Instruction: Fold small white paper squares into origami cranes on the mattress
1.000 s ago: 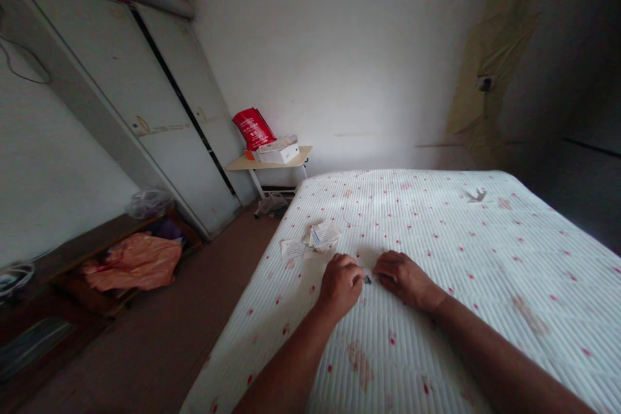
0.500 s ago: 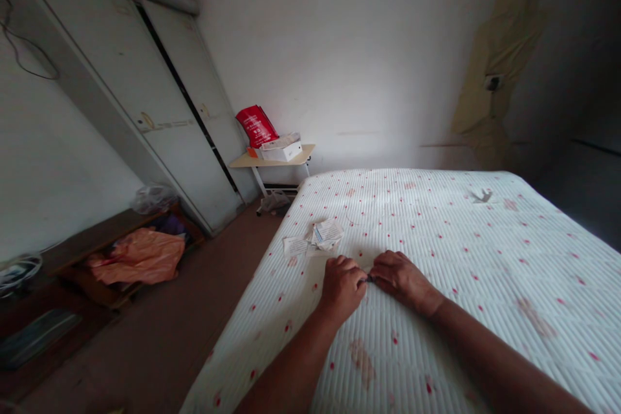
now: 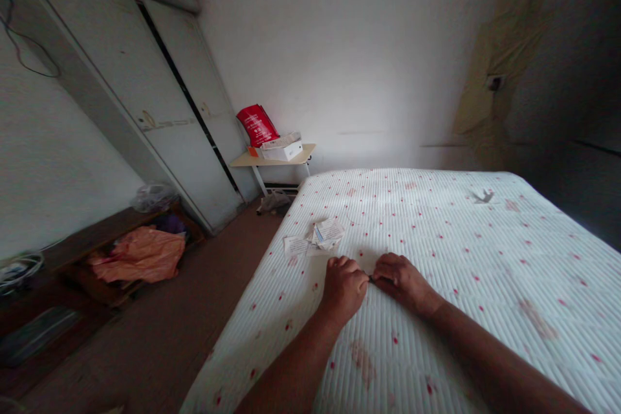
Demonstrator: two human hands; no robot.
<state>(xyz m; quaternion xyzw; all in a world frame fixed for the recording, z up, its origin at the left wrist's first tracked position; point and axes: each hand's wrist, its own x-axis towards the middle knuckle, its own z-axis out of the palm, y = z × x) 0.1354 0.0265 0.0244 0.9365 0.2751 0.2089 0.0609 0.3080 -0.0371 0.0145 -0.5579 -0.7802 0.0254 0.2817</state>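
Close together over the bed, my left hand (image 3: 345, 286) and my right hand (image 3: 402, 279) both have their fingers curled in a pinch. Between their fingertips shows a small dark thing (image 3: 370, 279), thin and mostly covered by the fingers; its kind is too small to make out. Beneath them spreads a white ribbed bedcover (image 3: 436, 246) with red dots and faded pinkish prints. Just beyond my left hand lies a loose pile of printed paper pieces (image 3: 328, 233), with one more piece (image 3: 295, 246) at its left side.
A crumpled whitish scrap (image 3: 484, 195) lies on the bed's far right. Past the far left corner stands a small table (image 3: 237, 162) bearing a red bag (image 3: 257, 125) and a white box (image 3: 284, 152). A wardrobe (image 3: 145, 77) and a low wooden bench (image 3: 63, 252) line the left.
My left hand has shifted slightly right, toward my right hand. Less of the small dark thing shows between the fingertips. The paper pieces stay where they were.
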